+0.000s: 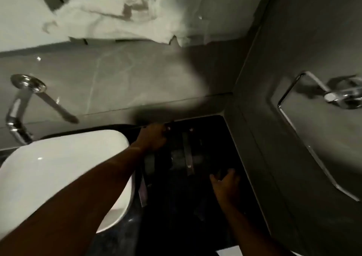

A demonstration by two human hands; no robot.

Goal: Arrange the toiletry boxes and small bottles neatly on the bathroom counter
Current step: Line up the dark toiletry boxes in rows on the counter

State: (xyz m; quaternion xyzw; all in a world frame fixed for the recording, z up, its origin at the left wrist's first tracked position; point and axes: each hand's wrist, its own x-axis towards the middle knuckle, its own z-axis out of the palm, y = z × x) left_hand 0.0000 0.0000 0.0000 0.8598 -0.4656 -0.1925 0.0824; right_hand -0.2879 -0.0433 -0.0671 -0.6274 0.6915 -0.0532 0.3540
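Observation:
The view is dim and blurred. On the black counter between the basin and the side wall lie several dark toiletry boxes; a long narrow box runs front to back and a shorter grey box sits to its left. My left hand is at the counter's back edge, fingers curled around a dark item that I cannot make out. My right hand hovers lower, near the side wall, fingers spread over a dark object; whether it grips it is hidden.
A white basin fills the left, with a chrome wall tap above it. A chrome towel ring hangs on the grey right wall. The mirror above reflects white fabric.

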